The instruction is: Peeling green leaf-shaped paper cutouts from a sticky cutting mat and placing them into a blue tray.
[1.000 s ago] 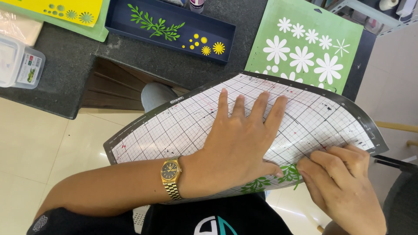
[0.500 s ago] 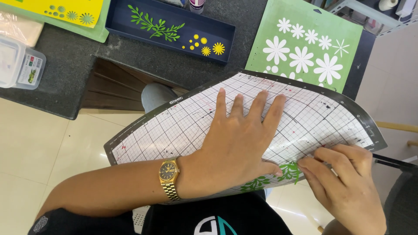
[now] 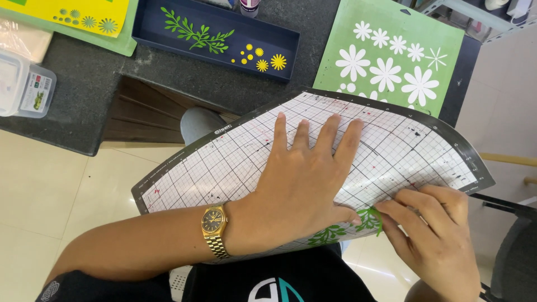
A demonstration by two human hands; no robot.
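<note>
Since the earlier frame the right hand (image 3: 439,246) had crept left, fingers pinching the green leaf cutout (image 3: 369,219) while the left hand (image 3: 305,182), fingers spread wide, flattened the gridded cutting mat (image 3: 224,162); a hasty tug could have torn the thin stem.

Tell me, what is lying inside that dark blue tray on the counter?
Inside the dark blue rectangular tray lie a green paper leafy sprig cut-out and several small yellow paper flower cut-outs. Its far edge is cut off by the frame, so anything there cannot be seen.
</note>
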